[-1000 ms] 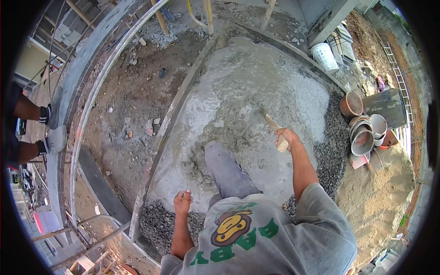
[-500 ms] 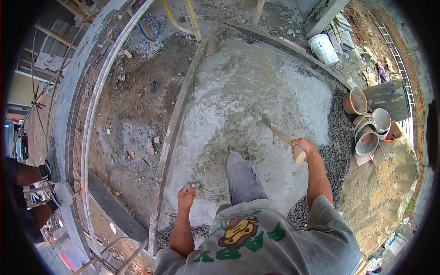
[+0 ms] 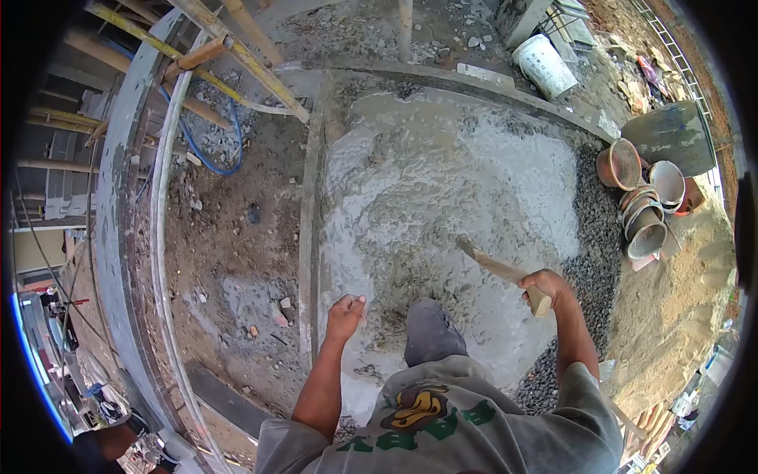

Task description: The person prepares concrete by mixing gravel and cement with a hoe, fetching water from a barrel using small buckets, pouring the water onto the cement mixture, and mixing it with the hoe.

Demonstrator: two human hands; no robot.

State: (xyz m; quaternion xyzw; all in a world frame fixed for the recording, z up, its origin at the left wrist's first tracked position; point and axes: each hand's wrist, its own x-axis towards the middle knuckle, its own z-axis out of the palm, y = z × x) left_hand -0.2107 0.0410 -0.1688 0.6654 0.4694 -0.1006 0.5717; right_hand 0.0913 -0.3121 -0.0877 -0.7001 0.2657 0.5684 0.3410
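Observation:
My right hand is closed around the pale handle of a wooden-handled tool, near its end. The tool slants away to the upper left, and its head is hidden in the wet concrete mix, so its kind does not show. Over the left edge of the mix, my left hand hangs with its fingers curled in and nothing visible in them. My bent knee in grey trousers shows between the two hands, above the mix.
A low concrete border separates the mix from bare soil. Dark gravel lies along the right, beside stacked buckets and a sand pile. A white bucket stands at the back. Another person's arm shows lower left.
The view has shifted and turned. My right hand and the tool handle appear further right and lower in view; the grip on the handle stays. My left hand appears higher and further right.

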